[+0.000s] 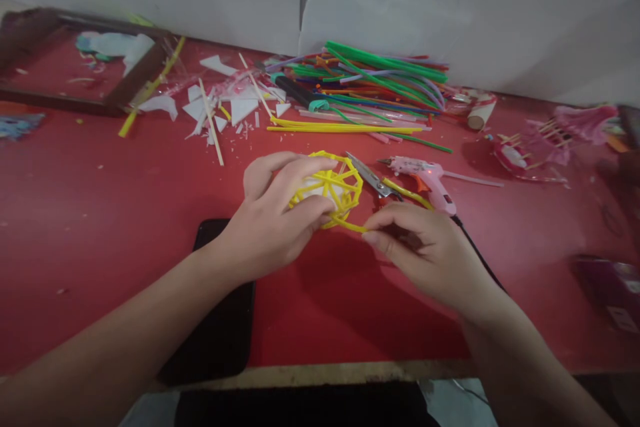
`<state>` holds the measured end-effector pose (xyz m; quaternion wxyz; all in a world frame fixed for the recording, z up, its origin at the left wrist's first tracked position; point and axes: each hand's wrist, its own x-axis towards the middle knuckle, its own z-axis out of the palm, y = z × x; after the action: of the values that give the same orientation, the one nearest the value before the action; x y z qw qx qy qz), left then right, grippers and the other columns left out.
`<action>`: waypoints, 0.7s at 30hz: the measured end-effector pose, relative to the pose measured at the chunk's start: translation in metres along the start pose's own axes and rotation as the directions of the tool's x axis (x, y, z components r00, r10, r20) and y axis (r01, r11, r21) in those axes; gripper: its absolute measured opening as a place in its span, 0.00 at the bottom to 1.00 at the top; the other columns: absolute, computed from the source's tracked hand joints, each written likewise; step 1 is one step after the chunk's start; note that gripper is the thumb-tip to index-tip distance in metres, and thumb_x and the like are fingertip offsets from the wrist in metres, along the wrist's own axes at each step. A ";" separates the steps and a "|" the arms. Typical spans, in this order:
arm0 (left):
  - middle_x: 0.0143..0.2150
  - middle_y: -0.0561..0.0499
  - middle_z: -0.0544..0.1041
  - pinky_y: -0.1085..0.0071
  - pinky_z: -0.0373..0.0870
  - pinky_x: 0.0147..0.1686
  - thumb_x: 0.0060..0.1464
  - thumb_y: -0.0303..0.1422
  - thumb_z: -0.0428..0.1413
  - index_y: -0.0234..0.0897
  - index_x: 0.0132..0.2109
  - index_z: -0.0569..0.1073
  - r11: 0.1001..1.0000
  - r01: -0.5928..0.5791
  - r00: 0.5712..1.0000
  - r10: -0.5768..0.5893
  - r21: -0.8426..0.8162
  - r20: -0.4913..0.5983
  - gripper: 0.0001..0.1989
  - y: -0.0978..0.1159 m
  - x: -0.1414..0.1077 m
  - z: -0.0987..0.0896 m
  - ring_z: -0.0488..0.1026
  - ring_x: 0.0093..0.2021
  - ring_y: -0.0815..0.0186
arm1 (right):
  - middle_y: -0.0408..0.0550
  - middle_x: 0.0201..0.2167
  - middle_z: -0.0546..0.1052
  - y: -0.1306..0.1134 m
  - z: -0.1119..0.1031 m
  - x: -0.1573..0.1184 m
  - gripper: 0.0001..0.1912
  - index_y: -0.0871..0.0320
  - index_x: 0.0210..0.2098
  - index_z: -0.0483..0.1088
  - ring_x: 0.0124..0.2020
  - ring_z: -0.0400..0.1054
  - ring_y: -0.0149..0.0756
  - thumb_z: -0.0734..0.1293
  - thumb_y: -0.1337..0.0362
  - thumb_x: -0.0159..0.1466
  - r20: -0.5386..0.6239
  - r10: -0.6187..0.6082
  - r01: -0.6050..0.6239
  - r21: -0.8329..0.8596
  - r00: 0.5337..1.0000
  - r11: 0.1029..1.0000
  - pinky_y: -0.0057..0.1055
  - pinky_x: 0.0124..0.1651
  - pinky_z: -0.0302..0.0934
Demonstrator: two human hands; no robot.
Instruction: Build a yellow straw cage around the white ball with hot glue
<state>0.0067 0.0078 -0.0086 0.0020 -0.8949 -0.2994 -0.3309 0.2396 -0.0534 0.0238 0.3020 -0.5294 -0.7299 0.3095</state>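
A round openwork ball of yellow strips (351, 181) with something white inside is held above the red table. My left hand (283, 210) grips its left side, fingers wrapped over the top and thumb across the front. From the lower edge of the ball a yellow strip (352, 226) sticks out to the right. The thumb and index finger of my right hand (425, 247) pinch the free end of this strip. Just behind my right hand lie scissors (373, 177) with open blades and a pink glue gun (425, 177). My left hand hides part of the ball.
A black phone (225, 327) lies under my left forearm on the red table (150, 227). Coloured pipe cleaners (390, 83), white scraps (243, 109) and wooden sticks (211, 123) lie at the back. A brown frame (60, 103) is at left, pink crafts (550, 137) at right.
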 end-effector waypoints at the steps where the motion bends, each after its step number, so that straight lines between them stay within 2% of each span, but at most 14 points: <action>1: 0.64 0.45 0.69 0.50 0.62 0.61 0.62 0.27 0.57 0.40 0.40 0.75 1.000 0.000 1.000 0.000 -0.008 0.003 0.04 0.000 0.000 0.000 0.64 0.59 0.51 | 0.43 0.31 0.78 0.001 -0.001 0.001 0.05 0.55 0.36 0.75 0.31 0.71 0.30 0.67 0.65 0.69 -0.019 -0.012 0.011 -0.026 1.000 1.000 0.27 0.34 0.65; 6: 0.64 0.45 0.68 0.49 0.60 0.61 0.62 0.27 0.57 0.40 0.40 0.77 0.998 0.018 0.999 -0.016 -0.062 0.034 0.05 0.000 0.000 -0.001 0.61 0.61 0.49 | 0.45 0.33 0.79 0.008 -0.003 0.002 0.05 0.54 0.36 0.78 0.33 0.72 0.33 0.69 0.64 0.68 -0.100 -0.039 0.029 -0.108 0.994 0.994 0.32 0.37 0.66; 12: 0.65 0.44 0.67 0.46 0.59 0.61 0.62 0.27 0.57 0.42 0.42 0.78 0.993 0.023 0.998 -0.015 -0.115 0.067 0.06 0.000 0.000 -0.002 0.60 0.62 0.48 | 0.45 0.32 0.80 0.011 -0.004 0.005 0.04 0.54 0.36 0.79 0.33 0.73 0.32 0.70 0.65 0.67 -0.137 -0.092 0.070 -0.156 0.986 0.985 0.32 0.35 0.65; 21: 0.65 0.43 0.67 0.47 0.59 0.62 0.63 0.27 0.57 0.42 0.43 0.78 0.988 0.022 0.997 -0.010 -0.155 0.076 0.07 -0.001 -0.001 -0.001 0.61 0.62 0.49 | 0.45 0.34 0.80 0.014 -0.004 0.006 0.03 0.53 0.37 0.81 0.31 0.72 0.31 0.72 0.63 0.65 -0.160 0.001 -0.014 -0.083 0.987 0.996 0.30 0.30 0.64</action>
<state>0.0052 0.0080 -0.0082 -0.0820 -0.9017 -0.2796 -0.3193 0.2493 -0.0437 0.0166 0.3359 -0.5675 -0.7137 0.2362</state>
